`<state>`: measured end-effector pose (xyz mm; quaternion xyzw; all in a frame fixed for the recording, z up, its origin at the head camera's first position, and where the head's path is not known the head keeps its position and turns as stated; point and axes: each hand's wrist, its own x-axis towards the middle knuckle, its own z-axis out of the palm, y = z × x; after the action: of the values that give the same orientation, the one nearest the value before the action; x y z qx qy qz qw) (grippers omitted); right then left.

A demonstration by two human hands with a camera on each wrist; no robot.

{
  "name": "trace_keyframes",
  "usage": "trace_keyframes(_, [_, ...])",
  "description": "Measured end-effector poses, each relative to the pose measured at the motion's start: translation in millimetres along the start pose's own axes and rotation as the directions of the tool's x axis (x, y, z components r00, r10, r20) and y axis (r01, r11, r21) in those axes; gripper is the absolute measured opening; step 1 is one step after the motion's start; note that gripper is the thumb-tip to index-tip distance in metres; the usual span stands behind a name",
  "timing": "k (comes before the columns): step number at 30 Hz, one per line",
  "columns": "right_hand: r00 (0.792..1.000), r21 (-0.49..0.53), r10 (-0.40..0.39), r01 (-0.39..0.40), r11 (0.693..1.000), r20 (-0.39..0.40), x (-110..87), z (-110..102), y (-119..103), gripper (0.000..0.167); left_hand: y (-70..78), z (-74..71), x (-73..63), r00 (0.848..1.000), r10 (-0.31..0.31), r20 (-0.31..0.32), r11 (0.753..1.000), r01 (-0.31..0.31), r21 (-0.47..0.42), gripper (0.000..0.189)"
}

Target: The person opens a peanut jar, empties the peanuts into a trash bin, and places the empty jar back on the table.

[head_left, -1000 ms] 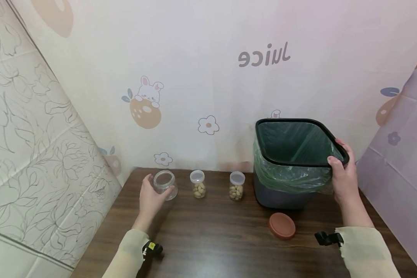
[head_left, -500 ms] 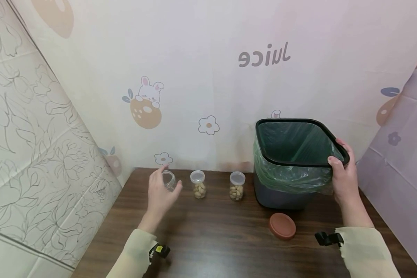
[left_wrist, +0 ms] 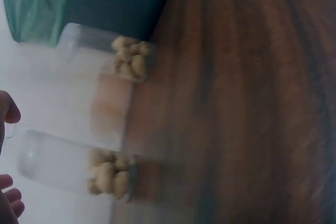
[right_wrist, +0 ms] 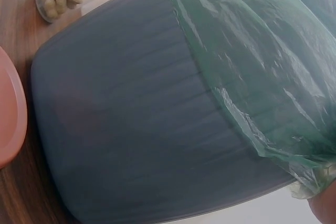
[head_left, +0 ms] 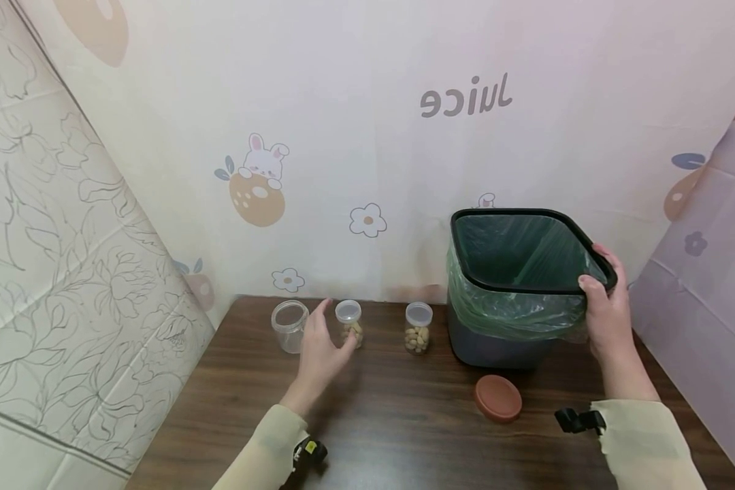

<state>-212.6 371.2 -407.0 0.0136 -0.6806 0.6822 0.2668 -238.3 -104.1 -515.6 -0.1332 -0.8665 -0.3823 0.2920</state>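
My left hand (head_left: 323, 350) is beside a small lidded clear jar (head_left: 348, 314) with light tan nuts in its lower part, fingers and thumb spread apart. In the left wrist view, the same jar (left_wrist: 58, 161) lies ahead of the thumb and fingertips. Just left of the hand stands an open, wide clear jar (head_left: 288, 333), partly covered by it. With the thumb over the near side, my right hand (head_left: 609, 313) grips the black rim of a dark grey trash bin (head_left: 496, 350). A green plastic bag (head_left: 517, 313) lines the bin and folds over its outside.
A second lidded jar of nuts (head_left: 418, 327) stands between the first one and the bin. In front of the bin, a round reddish lid (head_left: 497, 398) lies on the brown wooden table (head_left: 398, 422). A printed cloth (head_left: 367, 136) hangs behind the table.
My left hand has moved right, away from the wide open jar and over to the small nut jar. The right hand stays on the bin's rim, and the jars have not moved.
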Motion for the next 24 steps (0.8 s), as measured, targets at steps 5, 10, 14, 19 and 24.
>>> trace_keyframes(5, [1.000,0.011,-0.001,0.001,1.000,-0.007,0.1,0.3,-0.3,0.065,-4.7,21.2,-6.4,0.996,-0.079,0.029,0.997,0.078,0.010,0.096])
trace_keyframes(10, [1.000,0.000,0.003,-0.003,1.000,-0.003,0.1,0.7,-0.1,0.065,-11.6,36.7,-7.8,0.990,-0.137,0.020,0.990,0.138,-0.030,0.100])
trace_keyframes(14, [1.000,-0.002,0.004,-0.004,1.000,-0.001,0.1,0.2,0.6,0.065,-33.8,56.2,-10.3,0.984,-0.176,0.005,0.980,0.175,-0.091,0.100])
trace_keyframes(19, [1.000,0.016,0.005,-0.005,1.000,-0.006,0.1,0.4,0.9,0.066,-59.8,75.8,-13.1,0.978,-0.208,0.021,0.974,0.209,-0.085,0.099])
trace_keyframes(24, [0.999,0.022,0.014,-0.013,1.000,-0.038,-0.3,2.5,0.1,0.067,-78.8,88.8,-14.3,0.967,-0.247,0.067,0.966,0.251,-0.061,0.091])
